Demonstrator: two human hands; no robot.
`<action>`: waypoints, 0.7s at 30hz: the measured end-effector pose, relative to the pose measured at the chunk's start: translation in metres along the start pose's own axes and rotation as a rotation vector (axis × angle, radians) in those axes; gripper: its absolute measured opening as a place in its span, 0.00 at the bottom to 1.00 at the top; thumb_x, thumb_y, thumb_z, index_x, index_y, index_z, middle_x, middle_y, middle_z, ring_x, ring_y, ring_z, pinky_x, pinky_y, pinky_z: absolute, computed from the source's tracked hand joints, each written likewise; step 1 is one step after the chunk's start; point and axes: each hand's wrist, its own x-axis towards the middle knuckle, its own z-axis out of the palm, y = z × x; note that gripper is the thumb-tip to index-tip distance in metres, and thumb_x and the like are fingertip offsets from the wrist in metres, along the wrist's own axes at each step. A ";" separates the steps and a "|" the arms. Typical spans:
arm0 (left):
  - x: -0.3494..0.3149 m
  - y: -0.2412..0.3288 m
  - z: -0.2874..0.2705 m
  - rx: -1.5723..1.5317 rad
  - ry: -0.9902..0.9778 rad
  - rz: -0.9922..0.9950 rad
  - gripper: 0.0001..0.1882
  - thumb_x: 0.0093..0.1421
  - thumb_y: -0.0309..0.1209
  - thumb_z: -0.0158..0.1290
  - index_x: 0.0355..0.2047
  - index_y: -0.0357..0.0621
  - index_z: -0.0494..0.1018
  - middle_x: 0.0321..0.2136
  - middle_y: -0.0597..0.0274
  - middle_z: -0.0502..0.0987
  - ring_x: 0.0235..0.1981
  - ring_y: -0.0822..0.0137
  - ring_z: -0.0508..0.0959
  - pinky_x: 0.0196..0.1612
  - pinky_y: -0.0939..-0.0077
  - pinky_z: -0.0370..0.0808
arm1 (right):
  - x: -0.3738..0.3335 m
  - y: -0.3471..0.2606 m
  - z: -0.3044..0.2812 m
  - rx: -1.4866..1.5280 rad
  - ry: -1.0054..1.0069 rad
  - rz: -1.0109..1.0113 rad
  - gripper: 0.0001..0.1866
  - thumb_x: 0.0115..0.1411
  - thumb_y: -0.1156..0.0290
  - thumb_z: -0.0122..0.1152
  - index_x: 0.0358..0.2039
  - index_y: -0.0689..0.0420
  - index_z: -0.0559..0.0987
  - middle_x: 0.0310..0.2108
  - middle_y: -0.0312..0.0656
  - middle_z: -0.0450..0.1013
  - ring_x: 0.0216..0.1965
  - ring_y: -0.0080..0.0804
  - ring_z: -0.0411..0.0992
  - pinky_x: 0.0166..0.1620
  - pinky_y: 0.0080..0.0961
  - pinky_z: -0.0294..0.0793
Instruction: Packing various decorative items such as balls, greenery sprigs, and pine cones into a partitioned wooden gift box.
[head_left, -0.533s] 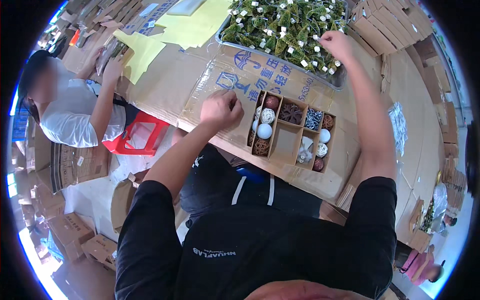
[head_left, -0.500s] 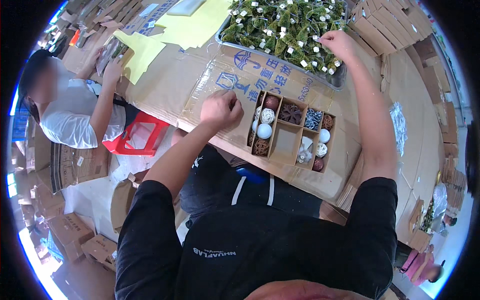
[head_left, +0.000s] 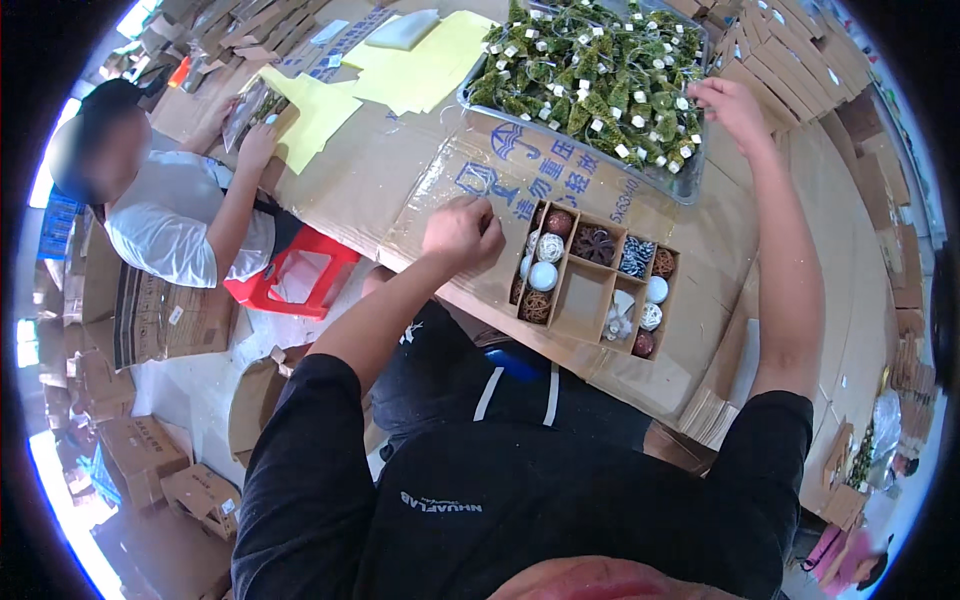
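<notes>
My right hand (head_left: pixel 730 110) reaches to the right edge of a metal tray (head_left: pixel 679 189), fingertips pinched beside the trees; what they hold, if anything, is too small to make out. Small green bottle-brush trees (head_left: pixel 610 90) with white cube bases fill the tray. Closer to me, my left hand (head_left: pixel 464 236) is loosely curled above the table edge, with nothing visible in it. Just right of it lies a divided cardboard box (head_left: pixel 582 298) holding balls, a pinecone-like brown ornament (head_left: pixel 593 246), a dark frosted pinecone (head_left: pixel 636 257) and a silvery-white ornament (head_left: pixel 619 316). Its large middle compartment is bare.
Cardboard (head_left: pixel 425 205) covers the table. Yellow sheets (head_left: pixel 415 72) lie at the back left, and stacked cardboard pieces (head_left: pixel 790 60) stand at the back right. At left, a co-worker (head_left: pixel 175 205) handles a clear-wrapped package beside a red stool (head_left: pixel 300 280).
My right hand has shifted rightward over the tray to its right edge. The whole view has moved slightly; my left hand stays curled near the box.
</notes>
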 end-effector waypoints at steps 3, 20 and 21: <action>0.002 -0.001 0.002 -0.024 0.007 0.027 0.10 0.55 0.37 0.54 0.24 0.44 0.72 0.25 0.53 0.75 0.32 0.48 0.78 0.37 0.54 0.75 | 0.006 0.000 -0.029 0.714 0.037 -0.116 0.10 0.65 0.63 0.60 0.39 0.56 0.80 0.32 0.30 0.75 0.36 0.19 0.70 0.38 0.20 0.70; 0.003 0.001 0.003 -0.002 0.045 0.029 0.10 0.55 0.36 0.55 0.24 0.43 0.73 0.25 0.51 0.76 0.31 0.48 0.77 0.36 0.54 0.75 | -0.050 -0.030 -0.013 0.026 0.414 -0.077 0.14 0.64 0.59 0.61 0.26 0.53 0.76 0.19 0.26 0.65 0.19 0.14 0.59 0.20 0.18 0.54; 0.004 0.001 0.004 0.006 0.029 0.022 0.10 0.55 0.36 0.55 0.24 0.43 0.73 0.25 0.51 0.76 0.31 0.48 0.77 0.36 0.54 0.75 | -0.049 -0.022 -0.017 0.024 0.420 -0.077 0.14 0.64 0.59 0.61 0.26 0.53 0.76 0.19 0.26 0.65 0.19 0.14 0.59 0.20 0.18 0.54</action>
